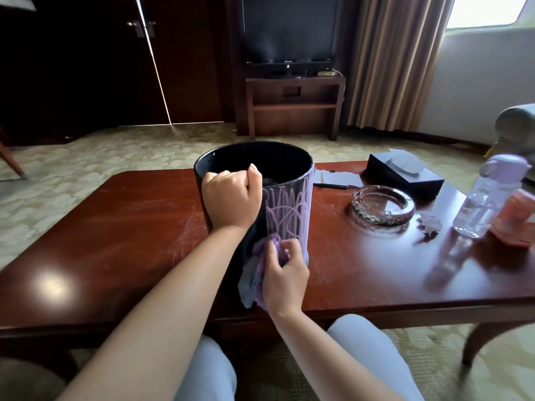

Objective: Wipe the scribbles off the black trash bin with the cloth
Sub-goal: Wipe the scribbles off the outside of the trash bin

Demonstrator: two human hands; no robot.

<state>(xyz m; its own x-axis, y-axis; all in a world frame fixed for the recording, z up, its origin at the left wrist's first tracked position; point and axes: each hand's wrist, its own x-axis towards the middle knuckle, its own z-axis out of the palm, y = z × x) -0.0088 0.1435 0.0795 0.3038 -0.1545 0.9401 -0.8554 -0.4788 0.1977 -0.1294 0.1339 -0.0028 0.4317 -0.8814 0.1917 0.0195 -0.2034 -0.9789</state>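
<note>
Center frame on the counter (115,227), my left grip (231,198) is curled over the black trash bin (254,160) rim, right grip (285,270) pinching the cloth (257,267) low against it. Left strip's clean-ish; scribbles (289,212) mostly remain.

Left hand (230,198) fisted, thumb up; right hand (285,274) lower, fingers (272,250) curled, pinching

The black trash bin (225,157) I'm holding bears pale lilac scribbles (286,209) in looping lines. My cloth (260,264) is purple and grey-blue. The table (115,227) is glossy reddish-brown, the carpet (101,151) cream-and-olive patterned, my trousers (364,348) pale blue.
</note>
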